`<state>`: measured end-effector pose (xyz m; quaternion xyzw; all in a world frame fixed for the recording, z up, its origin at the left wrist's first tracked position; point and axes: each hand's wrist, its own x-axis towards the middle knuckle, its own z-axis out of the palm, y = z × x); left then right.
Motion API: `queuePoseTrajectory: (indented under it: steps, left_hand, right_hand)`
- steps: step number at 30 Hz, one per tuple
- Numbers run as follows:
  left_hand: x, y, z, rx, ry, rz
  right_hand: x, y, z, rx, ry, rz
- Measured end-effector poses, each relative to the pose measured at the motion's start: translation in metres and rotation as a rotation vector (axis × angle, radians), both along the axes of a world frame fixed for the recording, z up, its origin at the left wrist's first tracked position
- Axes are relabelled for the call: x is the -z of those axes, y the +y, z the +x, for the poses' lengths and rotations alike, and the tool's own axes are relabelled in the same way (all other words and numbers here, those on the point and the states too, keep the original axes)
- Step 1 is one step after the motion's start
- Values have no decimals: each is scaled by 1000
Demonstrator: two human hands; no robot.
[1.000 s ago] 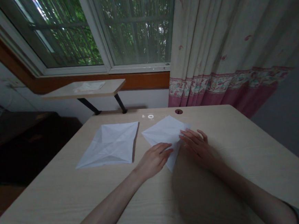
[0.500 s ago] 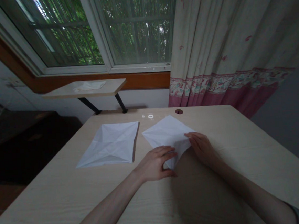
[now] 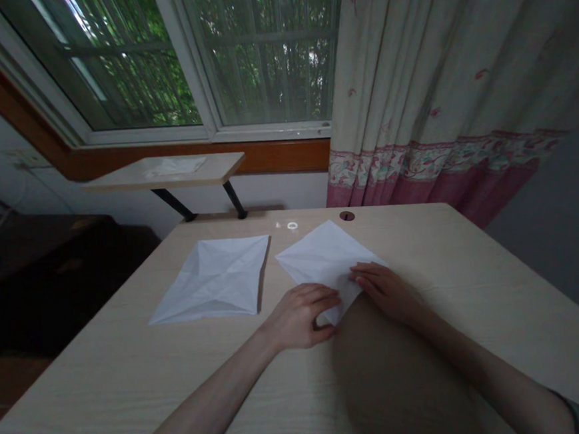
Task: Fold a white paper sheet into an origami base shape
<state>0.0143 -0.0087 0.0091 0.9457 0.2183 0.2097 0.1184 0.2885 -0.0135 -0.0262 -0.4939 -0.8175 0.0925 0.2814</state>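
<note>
At the far left of the frame stands a dark piece of furniture (image 3: 37, 263), below a pale wall. In the upper left, a raised shelf (image 3: 131, 179) on two black slanted legs carries a flat white item (image 3: 178, 166), too dim to make out. A window (image 3: 204, 90) with bars and green leaves beyond fills the top left and centre.

Left of centre, a white creased sheet (image 3: 216, 276) lies on the pale wood-grained bench (image 3: 207, 390), fold lines crossing its middle, apart from both hands.

Next, the left hand (image 3: 302, 316) reaches in from the bottom left to the centre, palm down and loosely opened, its fingertips on the second white paper and its thumb set apart near that paper's bottom corner. This folded paper (image 3: 322, 251) lies diamond-wise just right of centre, one corner pointing up the frame, with a small white ring (image 3: 293, 225) near its upper left side.

The right hand (image 3: 383, 290) comes from the lower right, opened out, fingers extended across the paper's right part; its thumb is hidden. Above it is a round dark hole (image 3: 347, 216) at the bench's far edge. A floral curtain (image 3: 432, 65) with a pink lower band hangs in the upper right.
</note>
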Motion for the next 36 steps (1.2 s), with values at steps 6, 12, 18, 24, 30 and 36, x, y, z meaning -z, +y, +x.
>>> queuePoseTrajectory:
  steps: [6,12,18,24,30,36]
  left_hand:
    - [4,1,0,-46,-114,142]
    - [8,3,0,-110,-233,272]
    - [5,1,1,-252,-220,340]
    - [2,0,0,-351,-235,327]
    - [5,1,-1,-375,-273,318]
    - [3,1,-2,-378,-359,322]
  right_hand:
    - [-1,-3,0,-37,-84,58]
    - [-2,-3,-2,-63,-120,85]
    - [-4,-1,-5,-85,-66,83]
    - [-15,-11,-12,-57,-100,65]
    - [-23,-19,-17,-78,-156,102]
    - [-11,-14,-17,-46,-109,145]
